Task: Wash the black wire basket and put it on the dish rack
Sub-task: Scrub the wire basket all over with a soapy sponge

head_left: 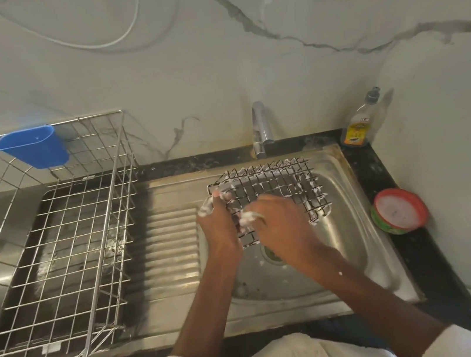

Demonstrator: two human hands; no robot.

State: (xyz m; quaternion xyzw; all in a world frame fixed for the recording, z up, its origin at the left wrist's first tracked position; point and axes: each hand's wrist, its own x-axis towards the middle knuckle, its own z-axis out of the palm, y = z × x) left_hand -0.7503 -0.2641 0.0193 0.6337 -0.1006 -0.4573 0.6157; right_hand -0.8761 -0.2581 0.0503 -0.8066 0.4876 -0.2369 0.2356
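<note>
The black wire basket (284, 184) is tilted over the steel sink (355, 221), its wires coated in white foam. My left hand (218, 224) grips its near left edge, fingers foamy. My right hand (278, 221) is closed against the basket's near side, with foam at the fingertips; whether it holds a scrubber I cannot tell. The empty steel dish rack (61, 236) stands on the counter to the left, with a blue plastic cup (33, 147) hung on its back wall.
The tap (261, 128) rises behind the sink, with no water running. A dish soap bottle (358, 125) stands at the back right corner. A round red-rimmed soap tub (399, 209) sits on the black counter right of the sink. A ribbed drainboard (170, 244) lies between rack and sink.
</note>
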